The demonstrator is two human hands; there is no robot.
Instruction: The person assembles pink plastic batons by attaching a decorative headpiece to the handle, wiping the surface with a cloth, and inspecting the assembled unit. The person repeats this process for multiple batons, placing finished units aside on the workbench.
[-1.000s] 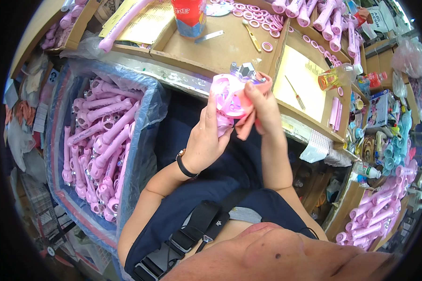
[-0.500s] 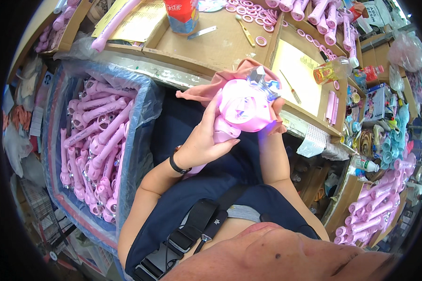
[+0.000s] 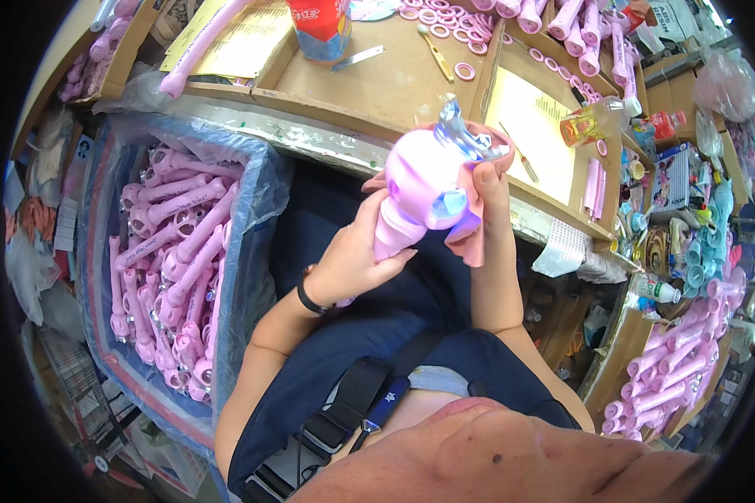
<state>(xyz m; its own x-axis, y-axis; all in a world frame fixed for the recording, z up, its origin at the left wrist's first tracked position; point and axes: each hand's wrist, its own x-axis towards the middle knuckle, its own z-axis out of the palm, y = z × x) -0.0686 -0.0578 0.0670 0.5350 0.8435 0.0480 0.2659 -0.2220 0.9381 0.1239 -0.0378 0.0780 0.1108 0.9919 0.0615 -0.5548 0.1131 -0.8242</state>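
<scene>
I hold a pink plastic toy wand (image 3: 424,189) in front of my chest, its round head up and its handle pointing down. My left hand (image 3: 356,260) grips the handle from the left. My right hand (image 3: 486,180) holds the head from the right side, with a peach-pink cloth (image 3: 470,239) hanging under the fingers. A clear crystal-like piece (image 3: 457,134) sits on top of the head, and a pale light glows on its face. A black band (image 3: 309,293) circles my left wrist.
A blue plastic-lined bin (image 3: 252,251) on my left holds several pink wands (image 3: 176,251). The wooden workbench (image 3: 394,75) ahead carries pink rings (image 3: 445,21), a red can (image 3: 320,25), paper sheets and a small bottle (image 3: 596,126). More pink wands (image 3: 671,369) lie in a box at lower right.
The wand has been turned in my hands: its round head now tilts up-left with the clear top piece showing, and the bright glow of half a second ago has faded.
</scene>
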